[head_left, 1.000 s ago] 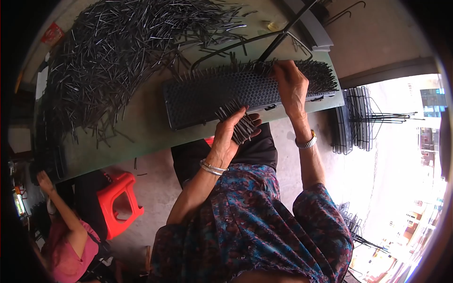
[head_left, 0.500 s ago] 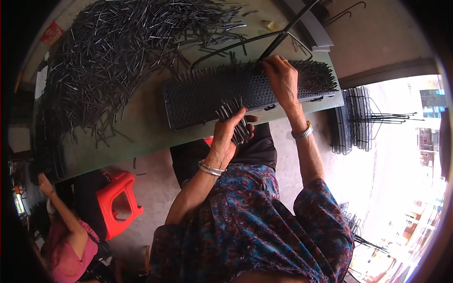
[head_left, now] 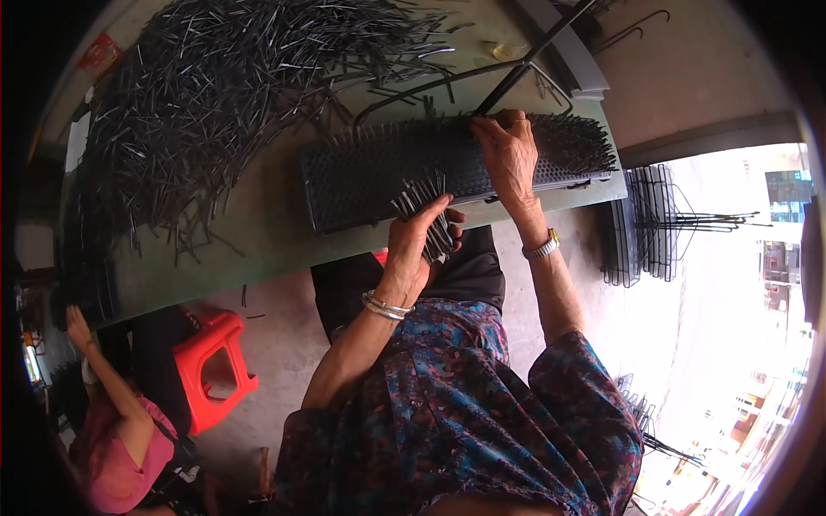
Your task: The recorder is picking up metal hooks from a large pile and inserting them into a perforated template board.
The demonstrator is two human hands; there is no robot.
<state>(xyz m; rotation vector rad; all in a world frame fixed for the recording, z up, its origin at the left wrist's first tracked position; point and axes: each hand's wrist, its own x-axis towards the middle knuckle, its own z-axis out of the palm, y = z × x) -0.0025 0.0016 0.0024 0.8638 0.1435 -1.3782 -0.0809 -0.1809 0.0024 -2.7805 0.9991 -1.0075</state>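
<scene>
A bundle of thin black sticks is gripped in my left hand, just off the near edge of a long black perforated block. Rows of small holes cover the block's top. Upright black sticks fill its right end and line its far edge. Over the block's far side, my right hand has its fingers pinched together, pointing down among the holes. Whatever lies between those fingertips is too small and dark to make out.
Loose black sticks lie in a large heap on the green tabletop. A black metal frame stands behind the block. Wire racks are to the right. A red stool and a co-worker in pink are at lower left.
My right hand has shifted slightly left and down along the block, its fingers still pinched. My left hand keeps its bundle in nearly the same place.
</scene>
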